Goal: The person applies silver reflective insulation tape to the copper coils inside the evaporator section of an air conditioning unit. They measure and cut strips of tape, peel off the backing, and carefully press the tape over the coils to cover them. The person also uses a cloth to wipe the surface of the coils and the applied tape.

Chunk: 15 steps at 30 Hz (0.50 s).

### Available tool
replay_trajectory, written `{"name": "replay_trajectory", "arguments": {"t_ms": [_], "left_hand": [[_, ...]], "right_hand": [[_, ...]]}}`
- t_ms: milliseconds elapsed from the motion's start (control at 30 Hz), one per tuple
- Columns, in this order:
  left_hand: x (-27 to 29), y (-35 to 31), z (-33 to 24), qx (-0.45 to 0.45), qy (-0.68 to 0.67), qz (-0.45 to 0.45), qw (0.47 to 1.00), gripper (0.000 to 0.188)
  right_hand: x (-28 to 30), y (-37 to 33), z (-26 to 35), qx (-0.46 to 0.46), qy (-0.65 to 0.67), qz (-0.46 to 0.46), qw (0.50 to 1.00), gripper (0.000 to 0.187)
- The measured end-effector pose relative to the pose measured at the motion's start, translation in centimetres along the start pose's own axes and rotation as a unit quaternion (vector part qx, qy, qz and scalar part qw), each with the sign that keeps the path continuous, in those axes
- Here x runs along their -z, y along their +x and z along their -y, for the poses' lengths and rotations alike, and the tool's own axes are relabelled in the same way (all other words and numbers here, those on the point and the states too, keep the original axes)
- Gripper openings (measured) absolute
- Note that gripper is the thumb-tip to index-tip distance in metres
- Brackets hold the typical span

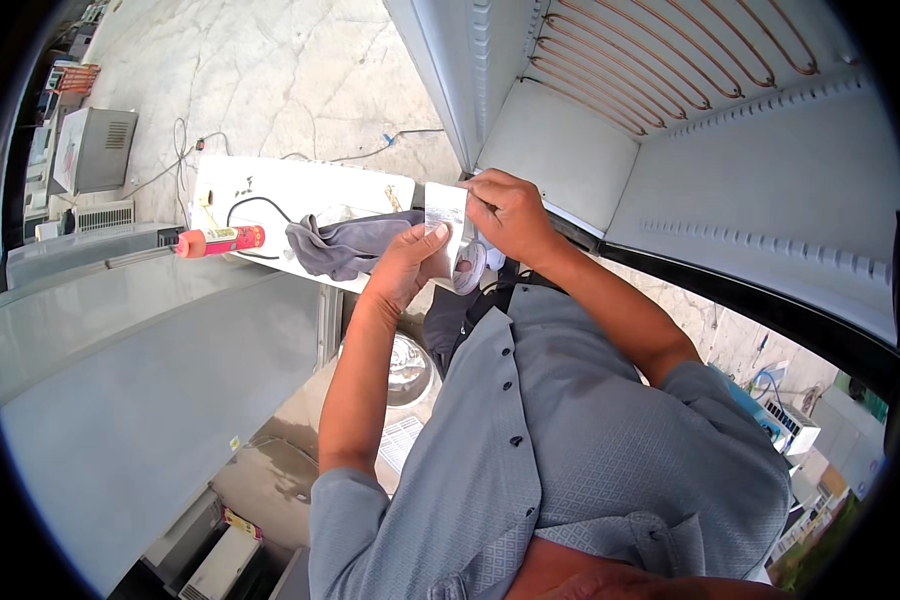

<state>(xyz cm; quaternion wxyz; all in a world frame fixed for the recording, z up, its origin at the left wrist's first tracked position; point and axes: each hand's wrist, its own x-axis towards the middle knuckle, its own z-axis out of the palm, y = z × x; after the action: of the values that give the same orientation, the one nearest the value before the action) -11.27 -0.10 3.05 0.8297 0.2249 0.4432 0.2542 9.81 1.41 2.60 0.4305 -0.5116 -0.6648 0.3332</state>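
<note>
A roll of silvery tape (pixel 476 268) is in my left hand (pixel 400 268), with its wide, shiny strip pulled out upward. The left thumb lies over the strip, and the fingers curl behind it by the roll. My right hand (pixel 518 215) pinches the strip's upper right edge between thumb and fingers. Just left of my left hand, a grey cloth (pixel 342 246) lies crumpled on a white panel (pixel 300 185). A red cylindrical container (pixel 232 240) with a yellow label rests at the panel's left part.
An open white cabinet (pixel 555 135) with copper tubing (pixel 660 60) stands at the far right. To the left is a large pale appliance body (pixel 160 370). Cables (pixel 182 150) trail over the floor. A round metallic object (pixel 410 370) sits below my left forearm, near a printed sheet (pixel 400 442).
</note>
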Motion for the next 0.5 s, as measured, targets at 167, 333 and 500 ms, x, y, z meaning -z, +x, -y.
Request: {"name": "replay_trajectory", "arguments": {"t_ms": [167, 333, 500], "left_hand": [[-0.7, 1.6, 3.0, -0.163, 0.118, -0.227, 0.953, 0.034], [-0.3, 0.8, 2.5, -0.132, 0.085, -0.151, 0.976, 0.024], [1.8, 0.6, 3.4, -0.095, 0.092, -0.118, 0.984, 0.020]], "right_hand": [[-0.4, -0.2, 0.0, -0.025, 0.075, -0.002, 0.997, 0.020], [-0.8, -0.3, 0.0, -0.091, 0.164, 0.024, 0.982, 0.021], [-0.6, 0.1, -0.5, -0.106, 0.136, 0.070, 0.983, 0.024]]}}
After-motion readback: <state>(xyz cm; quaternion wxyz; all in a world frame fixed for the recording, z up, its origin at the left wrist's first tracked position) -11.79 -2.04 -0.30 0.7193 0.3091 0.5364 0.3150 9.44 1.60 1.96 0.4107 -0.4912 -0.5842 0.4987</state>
